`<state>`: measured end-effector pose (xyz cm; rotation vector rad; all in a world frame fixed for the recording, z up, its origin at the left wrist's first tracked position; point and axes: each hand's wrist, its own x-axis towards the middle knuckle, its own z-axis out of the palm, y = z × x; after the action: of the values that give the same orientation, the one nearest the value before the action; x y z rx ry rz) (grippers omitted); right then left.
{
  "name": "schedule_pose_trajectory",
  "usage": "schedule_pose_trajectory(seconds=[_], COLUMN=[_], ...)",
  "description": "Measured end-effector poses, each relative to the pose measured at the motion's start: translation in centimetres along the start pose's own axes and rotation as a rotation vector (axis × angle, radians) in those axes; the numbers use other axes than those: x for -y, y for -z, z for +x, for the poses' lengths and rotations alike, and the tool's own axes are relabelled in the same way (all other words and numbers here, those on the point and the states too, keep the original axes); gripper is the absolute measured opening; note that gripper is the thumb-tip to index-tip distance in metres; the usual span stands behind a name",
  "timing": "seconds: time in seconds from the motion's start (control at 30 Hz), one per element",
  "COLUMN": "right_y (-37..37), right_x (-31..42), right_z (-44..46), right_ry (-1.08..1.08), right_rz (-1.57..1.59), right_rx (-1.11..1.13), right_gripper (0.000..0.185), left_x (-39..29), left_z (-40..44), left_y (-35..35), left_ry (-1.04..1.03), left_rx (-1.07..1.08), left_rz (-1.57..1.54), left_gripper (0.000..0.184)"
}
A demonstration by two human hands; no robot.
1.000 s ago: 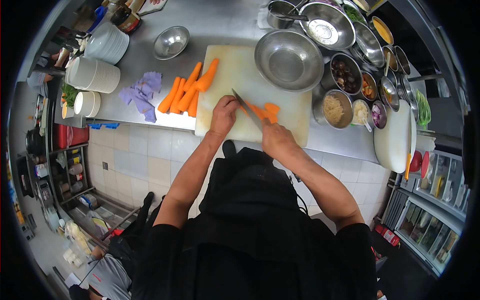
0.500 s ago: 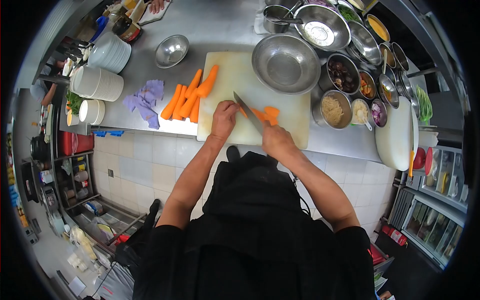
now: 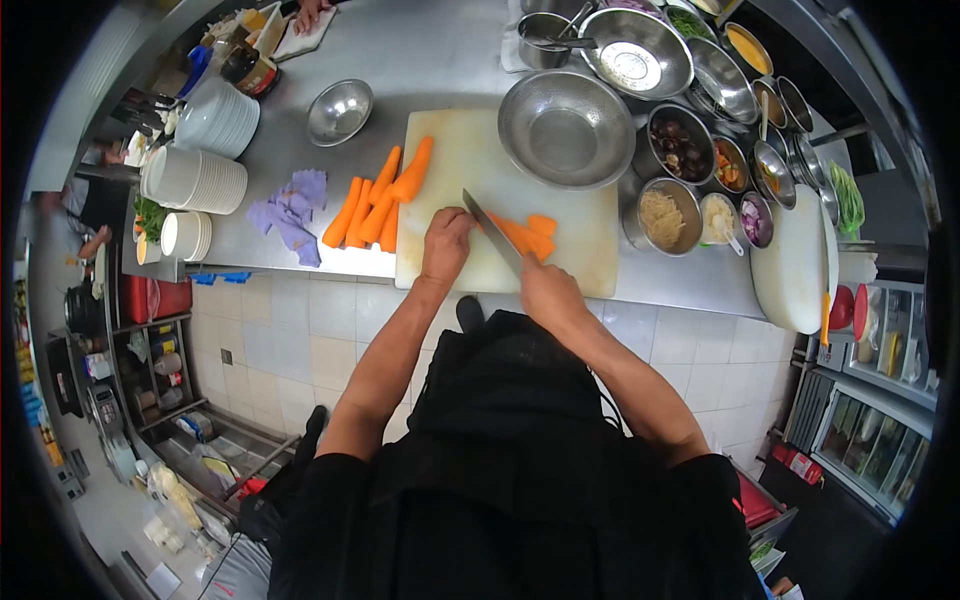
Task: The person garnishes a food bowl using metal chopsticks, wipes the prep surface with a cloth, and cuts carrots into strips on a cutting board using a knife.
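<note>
Carrot pieces lie on the cutting board beside the knife, whose handle the right hand grips, while the left hand curls next to the blade, its hold unclear.

Bright light gleams on the counter; bowed edges darken to black.

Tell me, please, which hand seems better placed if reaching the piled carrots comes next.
Probably the left hand: it is nearer the piled carrots at the left edge of the cutting board, while the right hand holds the knife.
</note>
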<state>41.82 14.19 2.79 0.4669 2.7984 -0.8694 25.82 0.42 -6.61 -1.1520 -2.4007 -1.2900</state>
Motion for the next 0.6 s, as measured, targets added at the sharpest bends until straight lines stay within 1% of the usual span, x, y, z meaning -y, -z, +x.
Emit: schedule_pose_trajectory(seconds=[0.13, 0.23, 0.33, 0.53, 0.6], right_y=[0.2, 0.1, 0.0, -1.7, -1.9], right_x=[-1.3, -2.1, -1.8, -0.7, -0.1], right_z=[-2.0, -2.9, -3.9, -5.5, -5.8], right_ry=[-0.020, -0.051, -0.118, -0.194, -0.226], right_rz=[0.102, 0.145, 0.173, 0.240, 0.253], right_rx=[-0.151, -0.241, -0.259, -0.353, -0.364], right_gripper=[0.021, 0.021, 0.019, 0.017, 0.017], left_x=[-0.5, -0.7, 0.5, 2.0, 2.1], left_z=[0.2, 1.3, 2.2, 3.9, 4.3], left_y=[0.1, 0.8, 1.4, 2.3, 2.5], left_ry=[0.047, -0.155, -0.265, -0.409, -0.463], left_rx=[0.007, 0.126, 0.261, 0.438, 0.442], left_rz=[-0.016, 0.027, 0.048, 0.052, 0.033], left_gripper=[0.021, 0.025, 0.028, 0.024, 0.023])
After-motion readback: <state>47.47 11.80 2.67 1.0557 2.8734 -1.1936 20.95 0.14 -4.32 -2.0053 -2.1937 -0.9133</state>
